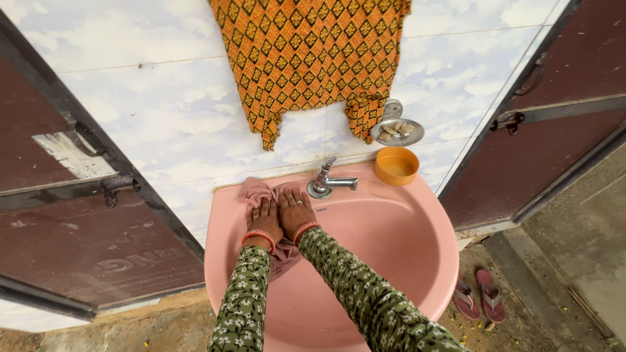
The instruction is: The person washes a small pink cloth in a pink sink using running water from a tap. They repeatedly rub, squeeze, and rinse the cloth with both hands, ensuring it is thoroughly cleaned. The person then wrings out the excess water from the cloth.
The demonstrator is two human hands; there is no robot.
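Both my hands press flat on a pink cloth (255,190) that lies over the back left rim of a pink wash basin (417,261). My left hand (265,218) covers the cloth's left part, my right hand (295,210) lies beside it, fingers toward the wall. Part of the cloth hangs down into the bowl between my green flowered sleeves. A chrome tap (326,180) stands just right of my right hand, its spout pointing right.
An orange bowl (396,165) sits on the basin's back right rim. Above it a metal soap dish (398,130) is fixed to the tiled wall, and an orange patterned cloth (306,58) hangs there. Brown doors flank the basin. Pink sandals (479,298) lie on the ground right.
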